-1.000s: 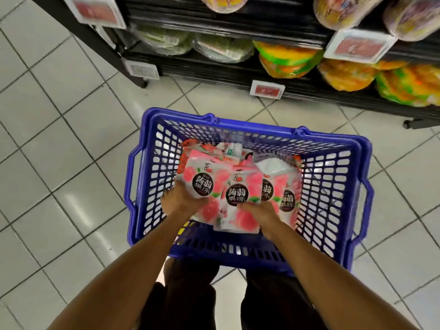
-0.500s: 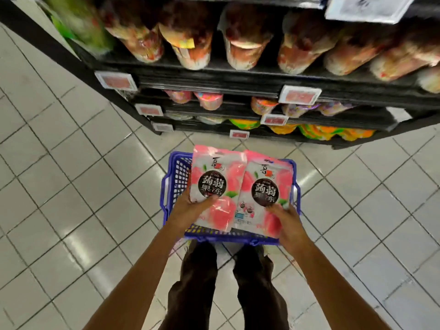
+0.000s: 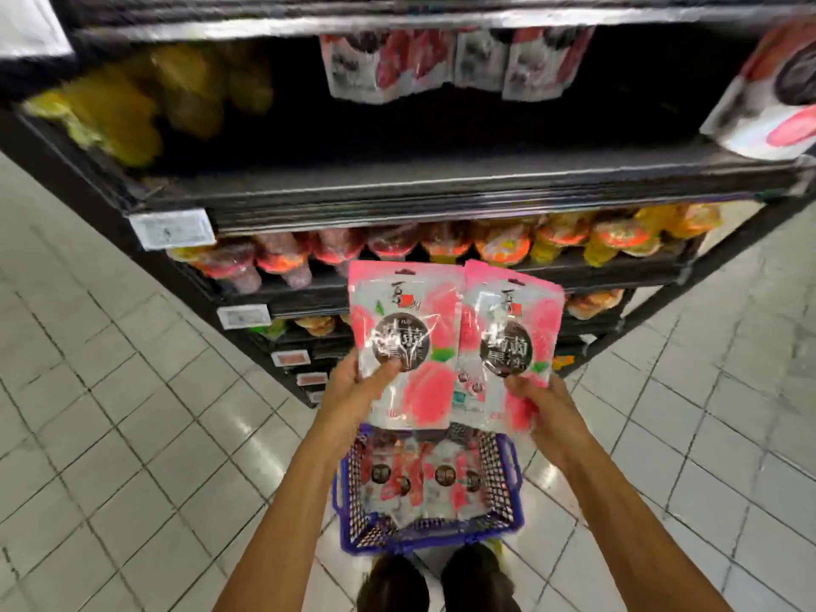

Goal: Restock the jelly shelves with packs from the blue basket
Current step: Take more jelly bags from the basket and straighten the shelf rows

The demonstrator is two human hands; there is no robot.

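Pink jelly packs filled the head view. Our left hand (image 3: 353, 386) held the left pack (image 3: 404, 337), grip closed with the thumb on its face. Our right hand (image 3: 547, 413) held the right pack (image 3: 514, 346), grip pinching its lower corner. The packs' inner edges overlapped, above the blue basket (image 3: 424, 535) on the tiled floor (image 3: 132, 435). Beyond their top edges, the shelf (image 3: 441, 183) showed open dark board between yellow bags (image 3: 123, 112) and a pink pouch (image 3: 768, 108).
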